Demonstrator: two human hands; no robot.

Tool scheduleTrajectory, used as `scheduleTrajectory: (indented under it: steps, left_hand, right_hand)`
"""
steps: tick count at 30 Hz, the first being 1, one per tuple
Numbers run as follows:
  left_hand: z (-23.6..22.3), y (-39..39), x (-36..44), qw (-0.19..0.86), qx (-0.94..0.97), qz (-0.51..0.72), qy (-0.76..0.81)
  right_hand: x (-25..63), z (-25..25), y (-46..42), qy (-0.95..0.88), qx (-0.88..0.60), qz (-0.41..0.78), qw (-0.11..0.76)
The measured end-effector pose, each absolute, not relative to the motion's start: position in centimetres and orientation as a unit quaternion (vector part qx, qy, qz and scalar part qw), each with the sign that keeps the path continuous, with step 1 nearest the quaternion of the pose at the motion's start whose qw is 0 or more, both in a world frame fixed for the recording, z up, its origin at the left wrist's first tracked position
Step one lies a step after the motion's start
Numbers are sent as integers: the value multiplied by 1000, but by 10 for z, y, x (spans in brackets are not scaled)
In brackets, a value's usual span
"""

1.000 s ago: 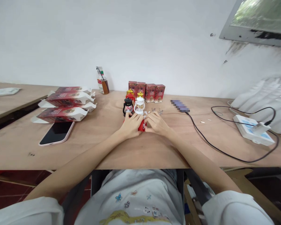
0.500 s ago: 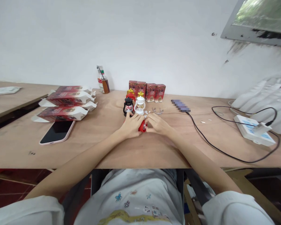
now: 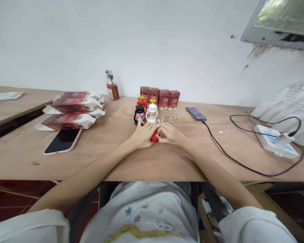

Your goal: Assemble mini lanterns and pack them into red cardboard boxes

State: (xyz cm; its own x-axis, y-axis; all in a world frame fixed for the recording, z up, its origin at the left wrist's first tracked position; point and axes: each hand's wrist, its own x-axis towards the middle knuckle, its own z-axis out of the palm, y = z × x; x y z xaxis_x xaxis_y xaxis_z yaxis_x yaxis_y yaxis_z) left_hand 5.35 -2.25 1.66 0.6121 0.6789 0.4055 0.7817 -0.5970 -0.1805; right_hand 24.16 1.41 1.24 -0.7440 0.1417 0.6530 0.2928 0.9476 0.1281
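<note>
A small red lantern (image 3: 154, 136) lies tipped over, its round base facing right, mostly covered by my fingers. My left hand (image 3: 142, 135) wraps around its body. At the base, the fingers and thumb of my right hand (image 3: 170, 134) are pinched together; whatever small piece they hold is too hidden to name. Just beyond my hands stand a black lantern (image 3: 140, 113) and a white lantern (image 3: 151, 113), with another red lantern (image 3: 142, 102) and a gold-topped one (image 3: 153, 101) behind. Small white pieces (image 3: 159, 121) and thin silvery bits (image 3: 171, 119) lie near my right fingers.
Several red printed boxes (image 3: 164, 100) stand against the wall. Open red cartons (image 3: 68, 121) and a phone (image 3: 62, 141) lie left. A bottle (image 3: 112, 89) stands at the back. On the right are a charging phone (image 3: 196, 114), its black cable (image 3: 223, 153) and a power strip (image 3: 275, 141).
Both hands stay on the red lantern with hardly any visible movement. The whole view has shifted slightly.
</note>
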Motion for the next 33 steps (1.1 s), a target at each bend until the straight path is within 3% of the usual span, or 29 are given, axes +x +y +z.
scheduleTrajectory:
  steps: [33]
  left_hand:
    - [15,-21,51,173,-887,-149,-402]
  right_hand:
    - [245,11,13,-935,-129,-81,322]
